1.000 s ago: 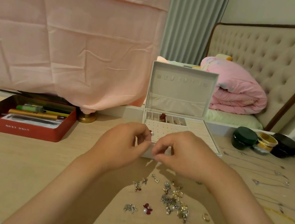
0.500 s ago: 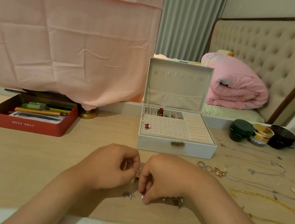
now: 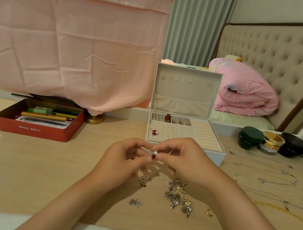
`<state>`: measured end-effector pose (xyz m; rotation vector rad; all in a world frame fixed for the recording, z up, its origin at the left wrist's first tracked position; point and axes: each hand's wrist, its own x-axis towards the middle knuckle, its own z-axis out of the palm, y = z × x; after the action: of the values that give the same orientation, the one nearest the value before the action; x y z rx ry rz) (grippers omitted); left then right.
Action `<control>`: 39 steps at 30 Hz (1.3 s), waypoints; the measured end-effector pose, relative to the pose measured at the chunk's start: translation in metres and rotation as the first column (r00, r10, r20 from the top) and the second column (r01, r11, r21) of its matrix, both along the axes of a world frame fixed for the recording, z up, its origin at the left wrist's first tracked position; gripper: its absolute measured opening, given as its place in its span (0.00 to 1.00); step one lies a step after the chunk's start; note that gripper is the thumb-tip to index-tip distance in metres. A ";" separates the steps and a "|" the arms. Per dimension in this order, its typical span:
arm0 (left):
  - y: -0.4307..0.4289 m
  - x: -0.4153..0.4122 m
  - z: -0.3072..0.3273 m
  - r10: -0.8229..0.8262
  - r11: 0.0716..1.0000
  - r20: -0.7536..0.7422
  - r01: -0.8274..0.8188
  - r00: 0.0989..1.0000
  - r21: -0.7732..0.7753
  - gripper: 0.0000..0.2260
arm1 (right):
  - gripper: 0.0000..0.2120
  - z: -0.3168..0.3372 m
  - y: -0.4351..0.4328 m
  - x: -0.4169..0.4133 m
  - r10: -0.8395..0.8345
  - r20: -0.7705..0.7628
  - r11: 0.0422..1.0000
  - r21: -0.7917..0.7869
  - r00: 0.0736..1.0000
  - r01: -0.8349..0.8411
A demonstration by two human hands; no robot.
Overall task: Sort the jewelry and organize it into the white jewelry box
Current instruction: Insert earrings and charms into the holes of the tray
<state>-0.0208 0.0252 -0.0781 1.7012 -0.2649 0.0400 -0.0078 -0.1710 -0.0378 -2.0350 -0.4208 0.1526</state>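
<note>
A light wooden tabletop [image 3: 18, 162] fills the lower half of the frame, and a creased pink cloth [image 3: 68, 40] hangs over the upper left. At the upper right stands a beige tufted headboard [image 3: 276, 61], with a rolled pink quilt [image 3: 247, 90] lying below it. The white jewelry box [image 3: 217, 158] sits at the centre of the frame with its lid [image 3: 185, 90] upright. It has small compartments along the back, a perforated panel at the left and ring rolls at the right. A red metal tin [image 3: 33, 130] holding pens rests at the left middle. Just below the box, the left hand [image 3: 124, 162] and right hand [image 3: 185, 158] meet above the table, fingers curled. Both pinch a small red and pearl earring [image 3: 154, 154] between their fingertips. At the right middle stand a dark green round jar [image 3: 250, 137], a gold round jar [image 3: 273, 140] and a black round jar [image 3: 293, 144], close together. Thin silver chains [image 3: 269, 170] lie spread on the table below the jars. A loose pile of mixed silver and gold earrings [image 3: 179, 197] lies under the hands, and a plain gold ring [image 3: 209, 212] is just to its right. A matching red earring [image 3: 153, 132] sits at the left edge of the perforated panel.
</note>
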 end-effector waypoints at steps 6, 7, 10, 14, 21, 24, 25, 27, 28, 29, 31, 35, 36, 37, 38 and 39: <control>-0.003 0.002 -0.001 0.048 0.991 -0.035 -0.052 0.998 -0.124 0.04 | 0.08 -0.004 0.008 0.003 -0.087 0.056 0.993 0.086 0.995 0.082; -0.004 0.002 -0.002 0.033 0.988 -0.057 -0.041 0.998 -0.151 0.04 | 0.09 -0.004 0.009 0.003 -0.084 0.071 0.993 0.093 0.994 0.077; -0.004 0.001 -0.001 -0.043 0.962 -0.133 0.005 0.990 -0.272 0.04 | 0.10 -0.004 0.009 0.002 -0.060 0.084 0.990 0.135 0.995 0.048; -0.007 0.000 0.003 -0.084 0.941 -0.144 0.031 0.986 -0.337 0.08 | 0.11 -0.004 0.008 0.003 -0.043 0.112 0.989 0.146 0.993 0.026; -0.004 0.001 0.006 -0.050 0.927 -0.190 -0.026 0.980 -0.375 0.05 | 0.07 -0.004 0.014 0.003 -0.170 0.122 0.967 0.211 0.978 0.142; -0.004 0.001 0.007 0.010 0.933 -0.170 -0.071 0.985 -0.353 0.03 | 0.05 -0.001 0.016 0.000 -0.145 0.092 0.971 0.203 0.985 0.124; -0.004 0.001 0.007 0.048 0.942 -0.146 -0.093 0.988 -0.323 0.03 | 0.04 -0.001 0.016 -0.001 -0.143 0.075 0.970 0.207 0.987 0.125; -0.004 0.002 0.007 0.114 0.965 -0.070 -0.127 0.991 -0.229 0.02 | 0.04 0.000 0.016 -0.002 -0.150 0.039 0.965 0.223 0.988 0.138; -0.004 0.002 0.009 0.126 0.973 -0.032 -0.130 0.991 -0.190 0.02 | 0.04 0.001 0.016 -0.002 -0.155 0.018 0.961 0.236 0.988 0.147; -0.004 0.004 0.010 0.124 0.978 0.000 -0.123 0.992 -0.170 0.02 | 0.04 0.002 0.017 -0.001 -0.160 -0.009 0.954 0.255 0.987 0.157; -0.005 0.008 0.014 0.107 0.984 0.058 -0.098 0.993 -0.147 0.03 | 0.05 0.004 0.016 0.001 -0.164 -0.072 0.933 0.313 0.984 0.179; -0.008 0.024 0.020 0.082 0.995 0.141 -0.073 0.987 -0.065 0.01 | 0.08 0.009 0.014 0.005 -0.216 -0.136 0.897 0.365 0.967 0.251; -0.009 0.030 0.021 0.077 0.997 0.149 -0.072 0.986 -0.041 0.01 | 0.07 0.010 0.012 0.008 -0.228 -0.121 0.902 0.347 0.966 0.257; -0.010 0.036 0.022 0.068 0.998 0.154 -0.066 0.986 -0.019 0.01 | 0.07 0.011 0.011 0.013 -0.235 -0.099 0.912 0.322 0.967 0.254; -0.010 0.041 0.023 0.055 0.998 0.156 -0.056 0.986 0.005 0.01 | 0.06 0.012 0.010 0.017 -0.238 -0.072 0.924 0.291 0.969 0.249; -0.010 0.048 0.024 0.045 0.998 0.161 -0.052 0.986 0.038 0.02 | 0.07 0.013 0.009 0.023 -0.248 -0.040 0.934 0.257 0.968 0.249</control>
<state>0.0268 0.0149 -0.0538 1.7485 -0.3461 0.2092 0.0155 -0.1621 -0.0251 -1.8074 -0.1647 -0.0499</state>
